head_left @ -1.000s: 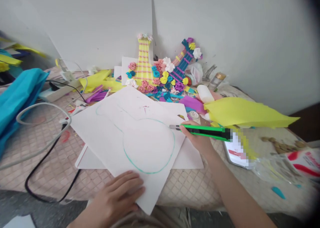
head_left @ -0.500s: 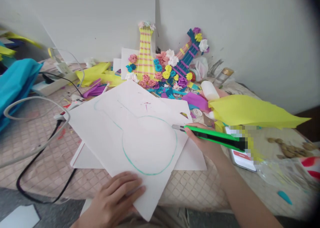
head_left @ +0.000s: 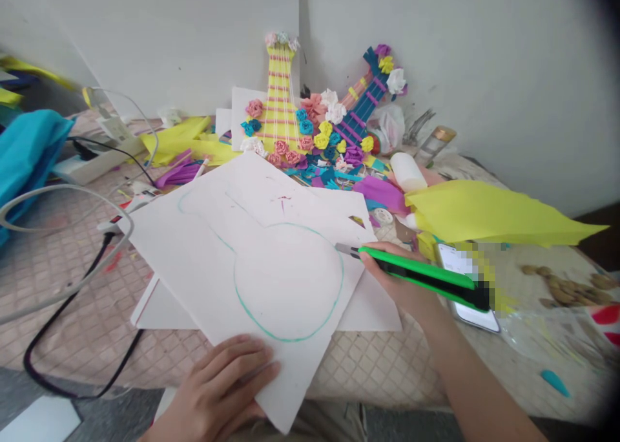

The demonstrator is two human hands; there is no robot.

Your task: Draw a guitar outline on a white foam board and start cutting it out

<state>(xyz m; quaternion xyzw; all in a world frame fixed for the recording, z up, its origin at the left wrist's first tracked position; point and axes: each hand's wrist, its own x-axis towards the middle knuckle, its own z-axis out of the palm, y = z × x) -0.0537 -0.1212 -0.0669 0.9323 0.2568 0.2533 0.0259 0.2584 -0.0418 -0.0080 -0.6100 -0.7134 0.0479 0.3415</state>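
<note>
A white board (head_left: pixel 285 280) lies at an angle before me, with a guitar-like outline drawn on it in green. My right hand (head_left: pixel 394 277) is closed around a green utility knife (head_left: pixel 421 269). The knife's extended blade (head_left: pixel 347 250) has its tip at the right side of the outline's round body. My left hand (head_left: pixel 227 380) is on the board's near left edge, fingers laid over the top and close together. The thumb side appears to pass below the edge, partly hidden. A second white sheet (head_left: pixel 378 309) sits beneath the board.
Two flower-trimmed paper guitars, one yellow (head_left: pixel 279 99) and one blue (head_left: pixel 361 115), lean at the back among paper scraps. Yellow paper (head_left: pixel 498 212), a phone (head_left: pixel 477 316) and peanuts (head_left: pixel 564 287) are at right. Cables (head_left: pixel 62 306), a power strip (head_left: pixel 92 161) and blue paper (head_left: pixel 31 151) occupy the left.
The knife's rear end has swung slightly down and to the right, while its tip stays near the same spot on the line. My left hand has hardly moved.
</note>
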